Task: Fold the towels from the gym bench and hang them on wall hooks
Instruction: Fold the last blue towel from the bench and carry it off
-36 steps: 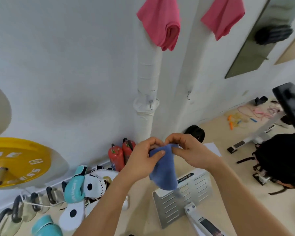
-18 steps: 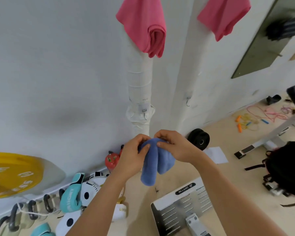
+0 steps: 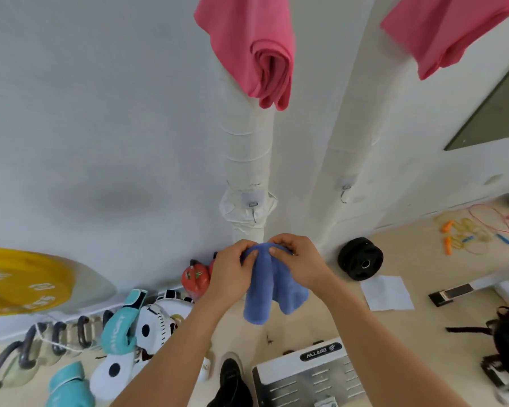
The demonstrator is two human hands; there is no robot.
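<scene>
A small blue towel [image 3: 272,284] hangs folded from both my hands, pinched at its top edge. My left hand [image 3: 231,270] grips its left side and my right hand [image 3: 301,264] grips its right side, just below a bare wall hook [image 3: 253,208] on the white wrapped pipe [image 3: 247,154]. A second bare hook [image 3: 345,192] sits on the column to the right. Two pink towels hang higher up, one [image 3: 254,45] on the pipe and another [image 3: 444,27] on the column.
On the floor lie red fire extinguishers [image 3: 197,277], teal and white boxing gloves [image 3: 135,327], a yellow weight plate [image 3: 18,280], a black weight plate [image 3: 360,259], a paper sheet [image 3: 387,292], skipping ropes [image 3: 482,230] and a metal footplate [image 3: 309,374]. My shoe [image 3: 231,374] is below.
Both hands have carried the blue towel up and closer to the pipe, under the hook. The view has tilted upward and moved nearer the wall.
</scene>
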